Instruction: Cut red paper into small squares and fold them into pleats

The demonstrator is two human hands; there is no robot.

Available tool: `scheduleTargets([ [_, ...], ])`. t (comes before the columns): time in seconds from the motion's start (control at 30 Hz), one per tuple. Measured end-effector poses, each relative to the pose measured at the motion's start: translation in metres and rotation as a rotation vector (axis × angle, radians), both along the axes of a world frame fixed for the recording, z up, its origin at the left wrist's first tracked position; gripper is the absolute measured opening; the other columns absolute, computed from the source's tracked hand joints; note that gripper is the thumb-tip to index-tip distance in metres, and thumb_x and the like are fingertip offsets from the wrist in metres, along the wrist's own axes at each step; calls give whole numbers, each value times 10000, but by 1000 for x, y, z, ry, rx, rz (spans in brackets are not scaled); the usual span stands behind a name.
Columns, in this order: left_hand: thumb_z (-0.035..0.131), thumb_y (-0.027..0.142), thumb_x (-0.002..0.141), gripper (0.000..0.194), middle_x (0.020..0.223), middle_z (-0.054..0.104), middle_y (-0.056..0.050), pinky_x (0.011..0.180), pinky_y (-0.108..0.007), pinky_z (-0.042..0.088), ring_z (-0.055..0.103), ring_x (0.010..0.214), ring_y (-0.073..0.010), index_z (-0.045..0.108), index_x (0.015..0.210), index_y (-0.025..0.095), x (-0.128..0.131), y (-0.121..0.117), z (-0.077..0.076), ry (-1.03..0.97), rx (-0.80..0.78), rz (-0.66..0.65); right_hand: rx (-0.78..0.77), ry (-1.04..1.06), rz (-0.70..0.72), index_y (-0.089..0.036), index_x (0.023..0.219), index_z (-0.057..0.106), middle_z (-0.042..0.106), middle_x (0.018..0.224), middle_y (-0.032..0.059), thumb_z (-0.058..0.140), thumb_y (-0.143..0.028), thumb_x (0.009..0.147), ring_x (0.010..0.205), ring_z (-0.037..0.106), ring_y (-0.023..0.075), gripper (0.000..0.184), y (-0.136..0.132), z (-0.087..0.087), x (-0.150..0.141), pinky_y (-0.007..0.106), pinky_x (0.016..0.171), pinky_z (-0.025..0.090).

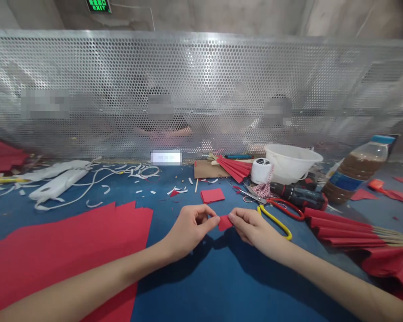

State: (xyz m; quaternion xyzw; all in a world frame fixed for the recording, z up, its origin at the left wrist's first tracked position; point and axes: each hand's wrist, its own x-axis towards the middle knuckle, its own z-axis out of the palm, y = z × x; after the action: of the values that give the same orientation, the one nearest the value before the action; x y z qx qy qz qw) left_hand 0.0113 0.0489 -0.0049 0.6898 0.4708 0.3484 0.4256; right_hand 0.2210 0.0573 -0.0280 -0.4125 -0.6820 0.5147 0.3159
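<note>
the left hand [189,230] and the right hand [255,230] are staying close together, both pinching a small red paper piece [225,222] between their fingertips above a blue work mat [201,286]. just beyond that piece, a stack of red paper squares [212,195] is lying on the mat. to the piece's right, yellow-handled scissors [275,222] are lying near a cordless drill [297,197], with a white plastic bowl [290,163] behind them. farther right of the piece, a pleated red paper fan [355,232] is resting on wooden sticks, while large red paper sheets [63,237] are lying left of it, under the left forearm.
</note>
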Motion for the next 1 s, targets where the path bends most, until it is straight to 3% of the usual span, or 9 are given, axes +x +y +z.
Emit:
scheduleTargets([
  [0.3,609,368,892,259,500,470,59,469,-207,311,418,441,-80,666,792,136,-1,0,1,-10,-48,-101,139,-126,-33,-199,787,492,372,587,-70,450,-537,1004,512,338,95,405,-6,4,-2,219,458,262],
  [0.47,622,364,885,258,531,487,50,476,-201,300,408,475,-79,705,806,133,0,0,-2,42,47,-5,77,-14,-62,-210,1103,531,436,539,-96,491,-488,1001,450,386,97,299,-8,4,-2,207,437,304],
  [0.67,677,380,843,278,475,448,58,449,-200,252,346,451,-73,749,782,119,-2,3,-8,41,101,53,126,0,-25,-193,1111,594,610,687,-23,494,-468,1001,541,539,114,313,-11,8,-1,234,521,423],
  [0.77,706,367,814,269,462,458,50,439,-200,238,340,442,-70,750,728,116,-3,4,-9,3,142,103,208,-84,-65,-216,1135,603,636,741,-19,617,-459,936,610,577,129,315,-12,7,-3,241,561,436],
  [0.83,723,353,798,261,460,454,50,436,-200,235,333,443,-68,740,688,116,-4,4,-9,-28,171,130,279,-167,-79,-236,1195,578,641,763,-28,720,-432,862,632,583,135,412,-15,7,-5,237,561,430],
  [0.93,740,340,801,260,448,460,49,439,-200,248,340,438,-66,736,676,112,-4,1,-11,-17,225,37,404,-265,-29,-246,1249,549,666,840,-16,771,-419,813,671,600,144,520,-21,8,-5,242,584,433],
  [1.0,754,330,807,249,454,493,41,449,-199,268,355,435,-61,741,692,109,-5,-3,-13,7,301,-112,522,-324,40,-230,1153,601,668,853,-3,758,-425,824,705,596,152,412,-25,8,-4,254,623,425],
])
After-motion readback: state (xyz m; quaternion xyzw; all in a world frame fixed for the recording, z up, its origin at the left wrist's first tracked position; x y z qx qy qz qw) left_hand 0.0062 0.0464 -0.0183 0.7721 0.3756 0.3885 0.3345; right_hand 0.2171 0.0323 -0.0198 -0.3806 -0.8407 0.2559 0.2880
